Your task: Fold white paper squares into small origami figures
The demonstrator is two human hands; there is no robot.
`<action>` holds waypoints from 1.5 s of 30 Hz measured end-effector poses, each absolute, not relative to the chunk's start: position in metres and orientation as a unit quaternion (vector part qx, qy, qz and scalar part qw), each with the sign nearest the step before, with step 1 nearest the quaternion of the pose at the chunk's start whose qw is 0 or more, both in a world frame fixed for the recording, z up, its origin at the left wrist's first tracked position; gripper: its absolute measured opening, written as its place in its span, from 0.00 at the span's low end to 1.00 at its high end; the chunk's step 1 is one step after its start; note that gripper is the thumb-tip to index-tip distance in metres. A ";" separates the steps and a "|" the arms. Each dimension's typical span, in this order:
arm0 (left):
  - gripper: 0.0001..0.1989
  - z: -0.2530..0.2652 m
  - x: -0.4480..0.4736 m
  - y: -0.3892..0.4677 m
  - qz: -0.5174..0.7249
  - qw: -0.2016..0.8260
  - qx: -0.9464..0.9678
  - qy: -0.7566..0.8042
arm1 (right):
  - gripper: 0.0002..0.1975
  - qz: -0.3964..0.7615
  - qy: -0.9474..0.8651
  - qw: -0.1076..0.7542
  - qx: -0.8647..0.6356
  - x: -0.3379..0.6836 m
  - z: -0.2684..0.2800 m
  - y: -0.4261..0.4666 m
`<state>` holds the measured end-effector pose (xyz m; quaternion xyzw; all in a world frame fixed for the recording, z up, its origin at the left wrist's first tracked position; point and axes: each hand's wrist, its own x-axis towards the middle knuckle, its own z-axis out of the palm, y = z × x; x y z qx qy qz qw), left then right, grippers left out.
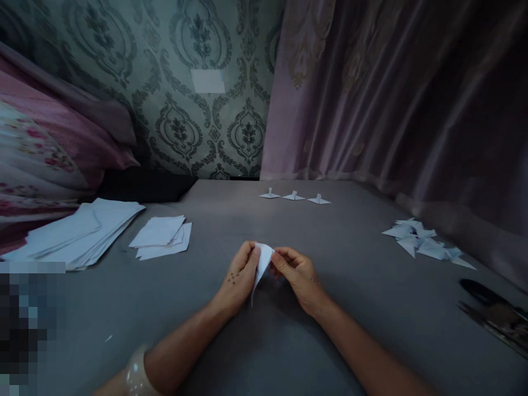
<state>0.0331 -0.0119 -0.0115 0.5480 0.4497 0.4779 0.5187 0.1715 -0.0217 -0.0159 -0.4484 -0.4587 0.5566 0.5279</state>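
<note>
A small white piece of paper (pixel 263 259) is held up between my two hands, above the grey table surface. My left hand (pixel 241 272) pinches its left side, thumb on top. At the upper right corner of the paper, the thumb and fingers of my right hand (pixel 297 273) are closed on it. The lower end of the paper narrows and curves down toward me. How the paper is folded, and the fingertips behind it, I cannot make out.
Three folded paper birds (pixel 294 196) stand in a row at the back. More folded paper pieces (pixel 421 240) lie heaped on the right, near scissors (pixel 490 319). Square sheets (pixel 160 234) and a larger paper stack (pixel 78 231) lie left. Curtains (pixel 371 110) border the right.
</note>
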 end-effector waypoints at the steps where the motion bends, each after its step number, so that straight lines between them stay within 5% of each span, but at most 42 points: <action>1: 0.12 -0.012 0.033 -0.012 0.476 0.521 0.545 0.452 | 0.15 0.558 -0.458 0.527 -0.449 0.172 -0.015 -0.022; 11: 0.11 -0.018 0.035 -0.019 0.505 0.479 0.583 0.420 | 0.09 0.563 -0.453 0.486 -0.492 0.167 -0.013 -0.026; 18: 0.31 -0.018 0.039 -0.021 0.471 0.544 0.568 0.399 | 0.06 0.397 -0.535 0.502 -0.552 0.168 -0.023 -0.026; 25: 0.09 -0.024 0.038 -0.009 0.493 0.616 0.441 0.429 | 0.08 0.369 -0.543 0.510 -0.556 0.166 -0.028 -0.023; 34: 0.17 -0.020 0.024 0.003 0.449 0.742 0.335 0.369 | 0.21 0.523 -0.396 0.550 -0.516 0.182 -0.025 -0.014; 45: 0.16 -0.027 0.020 0.009 0.468 0.642 0.416 0.443 | 0.17 0.413 -0.530 0.494 -0.551 0.194 -0.046 0.006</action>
